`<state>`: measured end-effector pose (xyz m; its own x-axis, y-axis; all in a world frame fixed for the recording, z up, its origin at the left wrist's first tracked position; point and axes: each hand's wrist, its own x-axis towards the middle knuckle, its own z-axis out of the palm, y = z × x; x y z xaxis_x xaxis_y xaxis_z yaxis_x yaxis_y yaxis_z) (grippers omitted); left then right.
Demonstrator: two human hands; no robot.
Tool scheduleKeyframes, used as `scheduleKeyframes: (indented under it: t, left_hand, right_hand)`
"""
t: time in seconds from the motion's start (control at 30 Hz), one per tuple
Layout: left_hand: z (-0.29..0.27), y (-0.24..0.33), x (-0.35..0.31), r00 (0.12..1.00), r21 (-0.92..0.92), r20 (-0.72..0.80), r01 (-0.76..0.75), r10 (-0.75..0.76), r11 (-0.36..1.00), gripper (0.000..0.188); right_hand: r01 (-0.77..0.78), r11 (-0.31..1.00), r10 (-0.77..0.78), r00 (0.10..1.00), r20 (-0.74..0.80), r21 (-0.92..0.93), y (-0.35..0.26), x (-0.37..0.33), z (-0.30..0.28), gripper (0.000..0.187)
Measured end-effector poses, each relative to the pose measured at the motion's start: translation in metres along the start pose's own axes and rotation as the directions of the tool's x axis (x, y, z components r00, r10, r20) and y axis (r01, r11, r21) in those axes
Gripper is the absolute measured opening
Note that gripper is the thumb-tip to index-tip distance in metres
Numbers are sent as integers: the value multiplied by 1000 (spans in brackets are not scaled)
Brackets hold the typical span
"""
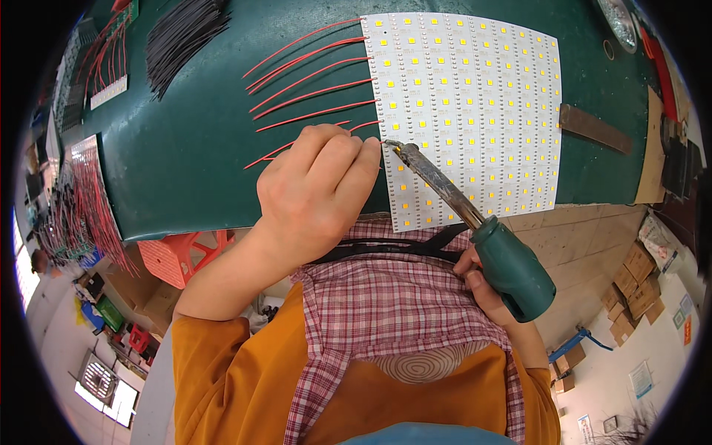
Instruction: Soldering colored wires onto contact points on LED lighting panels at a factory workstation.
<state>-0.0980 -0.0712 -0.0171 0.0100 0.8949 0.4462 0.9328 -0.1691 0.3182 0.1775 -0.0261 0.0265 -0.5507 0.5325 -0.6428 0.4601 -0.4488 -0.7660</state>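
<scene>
LED board (463,119), white with yellow chips: ahead of the right hand (482,288). Left hand (319,185): fingertips pinched on a red wire (383,144) at the board's edge. Right hand: wrapped around a green-handled soldering iron (489,237), tip beside left fingertips. Other red wires (315,114): joined to board, beyond left hand.

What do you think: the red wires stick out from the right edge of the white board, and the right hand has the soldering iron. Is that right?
Not quite: in the head view, the red wires stick out from the left edge of the white board. The right hand does have the soldering iron.
</scene>
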Motion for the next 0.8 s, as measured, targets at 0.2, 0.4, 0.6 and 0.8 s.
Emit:
scheduleKeyframes:
  t: [0.2,0.4,0.6,0.8]
  left_hand:
    - [9,-5,-4,995,86,-47,-84,88,993,27]
    - [1,2,0,1000,58,9,-10,10,998,24]
    - [1,-2,-2,999,65,28,-22,20,998,26]
    - [-36,-11,-7,983,-147,-155,76,-99,986,31]
  right_hand:
    - [166,971,-172,985,-18,-172,18,0,-2,16]
    - [170,976,-165,985,46,-134,2,1,-3,28]
    - [104,989,-108,994,-26,-102,0,1,2,29]
    - [134,986,-132,991,22,-100,15,-10,-14,26]
